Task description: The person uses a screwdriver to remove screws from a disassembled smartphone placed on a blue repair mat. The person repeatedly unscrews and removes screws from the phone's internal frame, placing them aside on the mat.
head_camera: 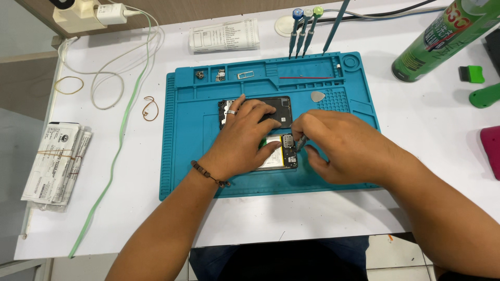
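My right hand [338, 148] pinches a small metal tool [300, 140] at the opened phone's [284, 153] lower end, mid-mat [192, 151]. My left hand [242, 138] lies flat, fingers spread, pressing the phone down. I judge I'm working a part loose, which calls for a steady, light touch. The mat's top compartments hold screws [200, 74] and a small metal frame [246, 75].

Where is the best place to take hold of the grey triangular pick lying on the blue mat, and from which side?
The grey pick lies flat on the blue mat, so probably pinch its rounded edges from above, thumb and finger on opposite sides. Come from its right, the side away from both hands, where bare mat surrounds it.
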